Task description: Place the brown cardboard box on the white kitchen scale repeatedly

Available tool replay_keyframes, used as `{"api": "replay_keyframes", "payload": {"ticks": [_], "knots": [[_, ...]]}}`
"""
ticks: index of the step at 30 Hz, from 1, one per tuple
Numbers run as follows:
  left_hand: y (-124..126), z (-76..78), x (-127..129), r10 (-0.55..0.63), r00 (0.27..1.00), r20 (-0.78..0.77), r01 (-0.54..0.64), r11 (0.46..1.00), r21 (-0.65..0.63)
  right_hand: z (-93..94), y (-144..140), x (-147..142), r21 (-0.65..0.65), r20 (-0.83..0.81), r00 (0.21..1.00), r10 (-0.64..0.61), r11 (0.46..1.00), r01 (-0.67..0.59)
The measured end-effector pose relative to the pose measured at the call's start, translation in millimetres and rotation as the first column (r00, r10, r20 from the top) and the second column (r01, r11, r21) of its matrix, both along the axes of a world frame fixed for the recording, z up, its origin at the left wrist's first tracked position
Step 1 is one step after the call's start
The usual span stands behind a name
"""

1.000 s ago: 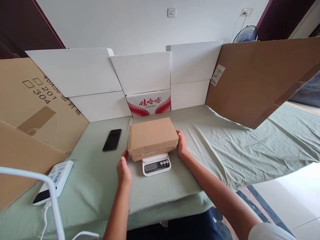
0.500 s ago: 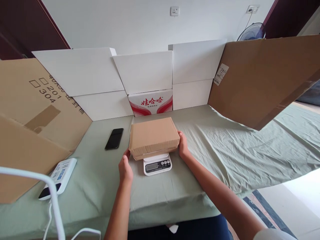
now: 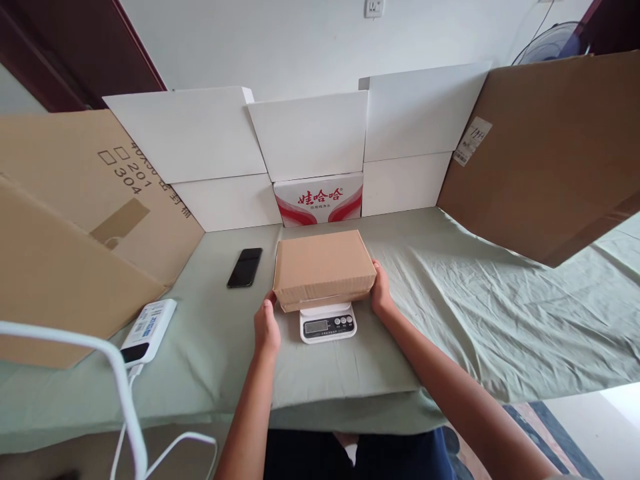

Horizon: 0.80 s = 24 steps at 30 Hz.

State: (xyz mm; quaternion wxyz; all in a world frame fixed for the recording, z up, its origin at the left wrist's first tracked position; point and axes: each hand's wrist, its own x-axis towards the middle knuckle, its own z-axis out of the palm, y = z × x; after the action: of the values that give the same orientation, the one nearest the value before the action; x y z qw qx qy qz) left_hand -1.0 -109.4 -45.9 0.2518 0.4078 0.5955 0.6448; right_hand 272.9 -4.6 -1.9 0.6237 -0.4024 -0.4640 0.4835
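- A closed brown box (image 3: pixel 325 267) sits over the white kitchen scale (image 3: pixel 327 327), covering its weighing plate; whether its full weight rests there cannot be told.
- The left hand (image 3: pixel 267 327) is at the box's near left corner, thumb up against the side, the other fingers mostly hidden.
- The right hand (image 3: pixel 381 288) is at the right side, fingers curled round the edge toward the far side.
- The grip is two-handed: the palms are apart, with the box clamped between them.
- The front of the scale pokes out toward the person, showing a small grey display and a row of round buttons; any reading is too small to make out.
- Left of the box, a black phone (image 3: pixel 245 268) lies flat on the green cloth (image 3: pixel 500 300), well apart from the left hand.
- Farther left and nearer the person lies a white device (image 3: pixel 153 327) with a dark end, a white cable (image 3: pixel 120 433) plugged into it.
- A bent white tube (image 3: pixel 123 380) crosses the lower left corner of the view.
- Behind stand white panels (image 3: pixel 307 137) and a red-and-white carton (image 3: pixel 320 200); large cardboard sheets (image 3: pixel 550 153) flank both sides.
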Motion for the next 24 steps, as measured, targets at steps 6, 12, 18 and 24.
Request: {"api": "replay_keyframes", "payload": {"ticks": [6, 12, 18, 24], "knots": [[-3, 5.6, 2, -0.01, 0.999, -0.038, 0.008, 0.999, -0.033, -1.7, 1, 0, -0.005, -0.004, 1.0, 0.009, 1.0, -0.009], [-4, 8.6, 4, -0.024, 0.998, -0.06, 0.021, 0.999, -0.042, -1.9, 4, -1, -0.023, -0.034, 0.999, -0.016, 1.0, 0.016], [-7, 20.0, 10, -0.042, 0.997, -0.063, 0.042, 0.999, -0.011, -10.8, 11, 2, -0.014, -0.066, 0.997, -0.027, 1.0, 0.026], [-8, 25.2, 13, -0.057, 0.995, -0.082, 0.057, 0.998, -0.002, -18.6, 16, 4, 0.006, -0.086, 0.996, -0.017, 1.0, 0.018]]}}
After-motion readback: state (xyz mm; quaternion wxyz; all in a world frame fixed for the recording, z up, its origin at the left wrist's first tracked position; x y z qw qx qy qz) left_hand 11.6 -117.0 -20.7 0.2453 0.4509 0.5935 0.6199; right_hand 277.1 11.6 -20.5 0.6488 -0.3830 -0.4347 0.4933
